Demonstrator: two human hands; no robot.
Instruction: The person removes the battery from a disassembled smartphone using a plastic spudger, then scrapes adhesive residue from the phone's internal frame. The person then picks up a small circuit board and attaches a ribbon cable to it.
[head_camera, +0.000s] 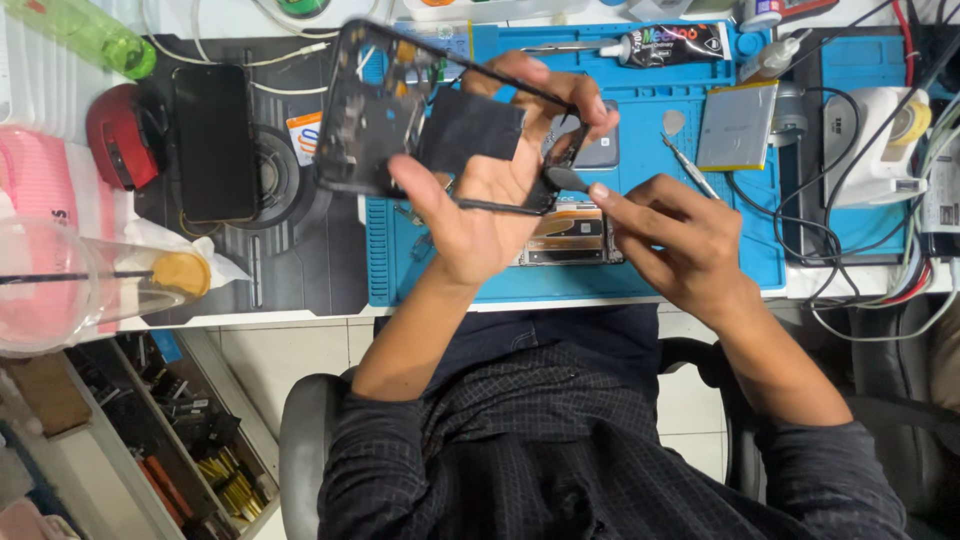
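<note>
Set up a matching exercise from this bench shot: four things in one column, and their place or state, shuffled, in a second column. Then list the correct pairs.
Things:
1. phone frame
2. black phone
3. silver battery
4. green bottle

Places or states:
A. lying on the blue mat, past the right hand
B. held up in the left hand
C. lying in the top left corner of the view
D. lying screen-up on the dark mat, beside a red object

Pairs: 1-B, 2-D, 3-A, 4-C
</note>
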